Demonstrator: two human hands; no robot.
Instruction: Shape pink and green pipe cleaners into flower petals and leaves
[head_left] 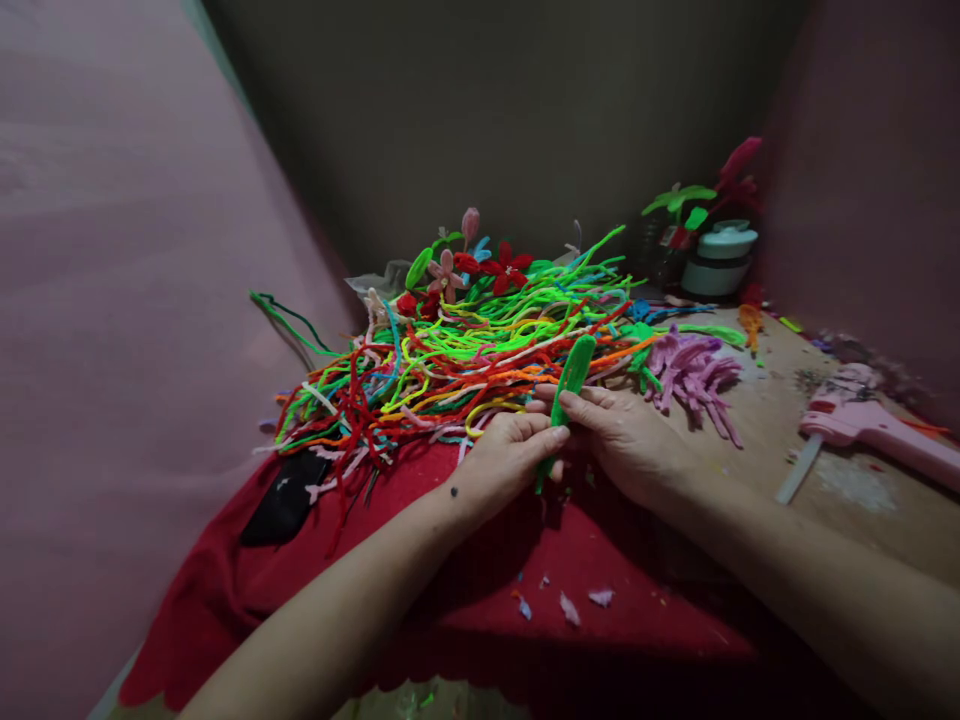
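A green leaf made of pipe cleaners (574,370) stands almost upright between my two hands, its rounded tip up and leaning slightly right. My left hand (517,440) pinches it low down, near its bottom end. Higher up, my right hand (619,430) grips the leaf's middle between thumb and fingers. Part of the leaf is covered by my fingers. Just beyond my hands lies a big heap of loose pipe cleaners (480,350) in green, red, orange, yellow and white.
Pipe-cleaner flowers (506,268) rest behind the heap. At right are a purple fuzzy bundle (694,375) and a pink glue gun (862,415). A lidded pot (718,262) stands at the back right. A black phone-like object (285,497) lies on the red cloth (435,500) at left, with fluffy scraps (570,608) nearer me.
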